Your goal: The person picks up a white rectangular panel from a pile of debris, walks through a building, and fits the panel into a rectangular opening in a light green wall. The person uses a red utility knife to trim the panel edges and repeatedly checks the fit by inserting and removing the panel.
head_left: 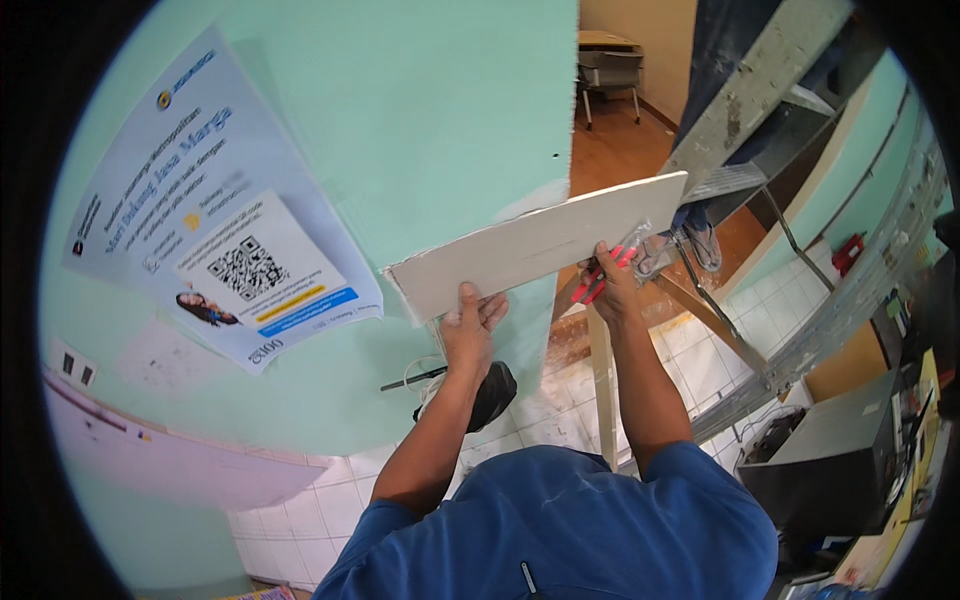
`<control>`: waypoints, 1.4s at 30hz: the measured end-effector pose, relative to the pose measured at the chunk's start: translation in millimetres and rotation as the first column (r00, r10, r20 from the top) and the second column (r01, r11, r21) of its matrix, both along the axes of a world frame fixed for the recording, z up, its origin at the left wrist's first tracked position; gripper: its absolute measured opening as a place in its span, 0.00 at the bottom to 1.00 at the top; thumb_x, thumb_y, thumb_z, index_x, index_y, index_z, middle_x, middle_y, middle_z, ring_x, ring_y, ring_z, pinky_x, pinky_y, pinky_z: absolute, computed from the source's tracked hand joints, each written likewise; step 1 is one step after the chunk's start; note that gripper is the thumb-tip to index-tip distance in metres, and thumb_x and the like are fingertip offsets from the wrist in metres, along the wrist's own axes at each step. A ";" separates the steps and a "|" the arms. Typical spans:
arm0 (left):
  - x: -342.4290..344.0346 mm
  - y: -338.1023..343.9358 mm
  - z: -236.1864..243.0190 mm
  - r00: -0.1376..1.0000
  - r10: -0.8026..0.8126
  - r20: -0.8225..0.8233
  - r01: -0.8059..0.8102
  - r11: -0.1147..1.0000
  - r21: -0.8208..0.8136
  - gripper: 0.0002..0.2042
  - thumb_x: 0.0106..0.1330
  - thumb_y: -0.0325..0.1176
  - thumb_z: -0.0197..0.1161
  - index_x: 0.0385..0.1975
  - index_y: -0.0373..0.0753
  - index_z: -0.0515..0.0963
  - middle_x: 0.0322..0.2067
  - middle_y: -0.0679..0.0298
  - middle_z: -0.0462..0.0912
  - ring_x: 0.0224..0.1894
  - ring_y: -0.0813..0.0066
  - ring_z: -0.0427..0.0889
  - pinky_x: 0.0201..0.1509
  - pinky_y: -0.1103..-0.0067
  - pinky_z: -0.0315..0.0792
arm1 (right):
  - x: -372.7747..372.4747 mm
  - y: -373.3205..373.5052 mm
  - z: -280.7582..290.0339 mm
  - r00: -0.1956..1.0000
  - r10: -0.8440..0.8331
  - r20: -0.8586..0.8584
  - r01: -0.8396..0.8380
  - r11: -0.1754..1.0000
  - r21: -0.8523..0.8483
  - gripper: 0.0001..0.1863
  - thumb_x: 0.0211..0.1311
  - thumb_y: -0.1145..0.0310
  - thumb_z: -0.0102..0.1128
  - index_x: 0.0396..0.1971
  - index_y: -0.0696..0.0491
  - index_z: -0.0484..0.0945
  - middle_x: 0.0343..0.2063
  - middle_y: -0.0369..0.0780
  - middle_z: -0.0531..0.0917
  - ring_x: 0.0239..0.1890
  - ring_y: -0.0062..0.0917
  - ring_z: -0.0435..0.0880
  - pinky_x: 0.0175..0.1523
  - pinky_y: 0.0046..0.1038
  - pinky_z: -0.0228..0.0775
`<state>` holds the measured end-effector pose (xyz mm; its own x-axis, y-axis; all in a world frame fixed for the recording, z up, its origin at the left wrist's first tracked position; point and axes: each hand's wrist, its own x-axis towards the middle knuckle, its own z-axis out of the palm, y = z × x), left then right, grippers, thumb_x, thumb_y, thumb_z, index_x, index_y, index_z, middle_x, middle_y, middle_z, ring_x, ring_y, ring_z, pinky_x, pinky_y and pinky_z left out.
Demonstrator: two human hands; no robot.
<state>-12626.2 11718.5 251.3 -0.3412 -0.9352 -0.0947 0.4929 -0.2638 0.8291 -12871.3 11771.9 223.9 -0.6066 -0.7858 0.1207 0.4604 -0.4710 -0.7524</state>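
A long, pale flat board (532,240) is held tilted against the edge of the mint-green wall (450,110). My left hand (472,330) grips the board's lower edge near its left end, thumb on the face. My right hand (608,280) is closed on a red hand tool (625,257) with a silvery end, which looks like a cutter, and is at the board's lower right. Behind the board's left end, below my left hand, hang a pale cord, a dark rod and a black bag-like object (497,395); their details are partly hidden.
A large poster (160,200) is on the wall at left. At right, another person's sandalled feet (706,247) and dark-trousered legs are by a metal ladder (750,90). A wooden post (603,390) stands below the board. A black box (820,460) sits lower right; a desk (610,62) is beyond the doorway.
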 end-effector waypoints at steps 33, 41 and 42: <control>-41.0 3.7 7.0 0.996 -0.022 0.092 0.018 0.999 0.042 0.46 0.69 0.67 0.51 0.55 0.15 0.64 0.48 0.39 0.77 0.49 0.51 0.82 0.56 0.62 0.79 | 70.0 34.2 52.6 0.612 -0.127 -0.781 0.410 0.895 0.176 0.25 0.81 0.50 0.35 0.48 0.57 0.74 0.31 0.44 0.80 0.36 0.33 0.81 0.42 0.34 0.69; -45.6 3.7 7.1 0.999 -0.027 0.040 0.024 0.996 0.082 0.45 0.71 0.67 0.47 0.59 0.19 0.62 0.50 0.42 0.76 0.52 0.53 0.79 0.62 0.61 0.75 | 62.7 36.6 81.2 0.558 -0.018 -0.830 0.381 0.893 0.237 0.23 0.80 0.52 0.37 0.50 0.59 0.71 0.40 0.60 0.79 0.46 0.57 0.79 0.51 0.46 0.70; -45.6 4.5 8.0 0.998 -0.031 0.045 0.028 0.998 0.061 0.45 0.71 0.67 0.47 0.59 0.18 0.62 0.49 0.42 0.76 0.51 0.53 0.80 0.62 0.61 0.75 | 61.3 36.2 80.3 0.540 -0.009 -0.842 0.384 0.893 0.236 0.23 0.80 0.53 0.37 0.49 0.59 0.71 0.39 0.60 0.79 0.45 0.57 0.79 0.50 0.47 0.70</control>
<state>-12671.8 11723.0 259.3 -0.3625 -0.9170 -0.1666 0.4456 -0.3275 0.8332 -12810.0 11808.1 304.2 -0.5386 -0.7503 0.3834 -0.4958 -0.0857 -0.8642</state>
